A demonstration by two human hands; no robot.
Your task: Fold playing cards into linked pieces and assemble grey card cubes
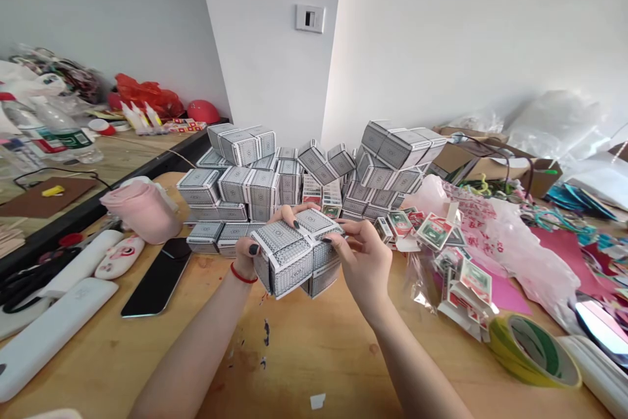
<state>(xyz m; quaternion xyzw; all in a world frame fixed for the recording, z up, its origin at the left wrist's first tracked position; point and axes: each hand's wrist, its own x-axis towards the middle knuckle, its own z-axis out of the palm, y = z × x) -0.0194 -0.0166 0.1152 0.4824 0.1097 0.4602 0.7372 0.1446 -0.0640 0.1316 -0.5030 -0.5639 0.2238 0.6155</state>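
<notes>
Above the wooden table [206, 353], a block of grey patterned boxes folded from playing cards [289, 262] is held between my two hands. My left hand [250, 255], with a red cord at the wrist, grips its left end, thumb at the side and fingers over the top and back. At the right end, my right hand [363, 255] pinches the block with thumb and fingers. Behind it rise stacks of similar card blocks, a left stack [235, 193] and a right stack [387, 174]. Small card packs [321, 193] show between them.
To the left lie a black phone [157, 278], a white oblong device [59, 334] and a pink roll [142, 210]. On the right are loose card packs [471, 288], a crumpled plastic bag [505, 249] and a yellow tape roll [534, 350]. A wall [275, 66] stands behind.
</notes>
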